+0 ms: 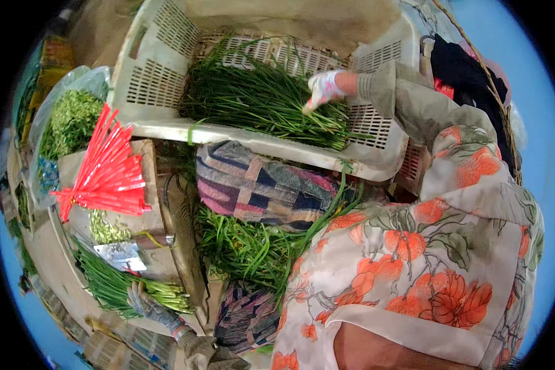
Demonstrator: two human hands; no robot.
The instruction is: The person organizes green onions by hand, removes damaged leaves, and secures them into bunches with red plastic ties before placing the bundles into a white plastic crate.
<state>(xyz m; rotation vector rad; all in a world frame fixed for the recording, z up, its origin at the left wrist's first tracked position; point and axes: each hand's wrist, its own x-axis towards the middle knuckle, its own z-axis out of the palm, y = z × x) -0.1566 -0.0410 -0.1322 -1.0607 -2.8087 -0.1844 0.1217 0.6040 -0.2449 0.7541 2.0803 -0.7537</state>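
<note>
Though cleaver (pixel 121 256) near left hand (pixel 153 306), crate (pixel 253 134) beneath right hand (pixel 324 88), grips on green stalks (pixel 246 98) unclear

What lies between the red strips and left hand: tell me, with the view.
Head view: pale scraps, a knife and part of the green bunch lie between the red strips and left hand.
</note>
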